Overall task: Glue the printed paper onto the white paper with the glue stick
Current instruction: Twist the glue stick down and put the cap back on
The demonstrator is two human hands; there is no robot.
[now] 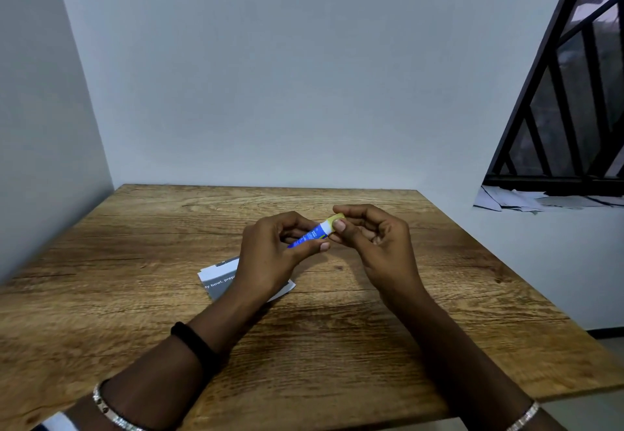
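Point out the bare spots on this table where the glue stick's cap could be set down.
The wooden table is bare along the far edge by the wall, down the whole right side, and on the left beyond the grey-and-white printed paper. The middle is crowded: the left hand and right hand hold the blue glue stick by its yellow cap above that paper.

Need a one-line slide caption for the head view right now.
Both hands hold the glue stick above the wooden table: left hand on the blue barrel, right hand on the yellow cap.
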